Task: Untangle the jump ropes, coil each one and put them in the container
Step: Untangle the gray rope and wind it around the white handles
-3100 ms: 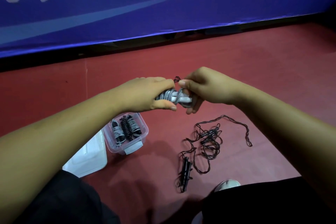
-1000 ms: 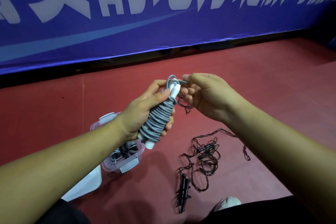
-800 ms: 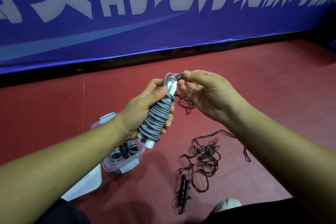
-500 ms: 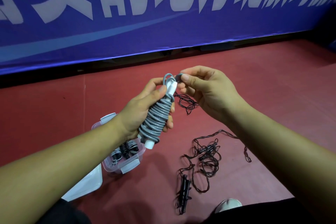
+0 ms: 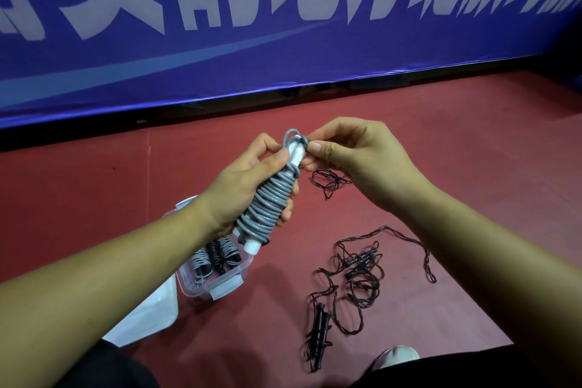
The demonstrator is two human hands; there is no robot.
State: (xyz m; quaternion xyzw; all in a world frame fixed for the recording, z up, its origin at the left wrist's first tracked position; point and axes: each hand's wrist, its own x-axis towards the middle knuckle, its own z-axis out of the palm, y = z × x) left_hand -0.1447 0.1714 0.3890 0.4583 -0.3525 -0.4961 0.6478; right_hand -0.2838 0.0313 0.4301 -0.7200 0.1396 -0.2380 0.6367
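Above the container [image 5: 226, 286], the left hand [image 5: 242, 186] grips a coiled grey jump rope [image 5: 267, 208] (white handles [image 5: 252, 248] inside), and the right hand [image 5: 356, 161] pinches its top end. Right of the container lies a tangled black jump rope [image 5: 356, 280].

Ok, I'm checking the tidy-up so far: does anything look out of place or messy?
Only the black jump rope: it lies in a loose tangle on the red floor, outside the container holding coiled ropes. The grey rope in the left hand is neatly wound.
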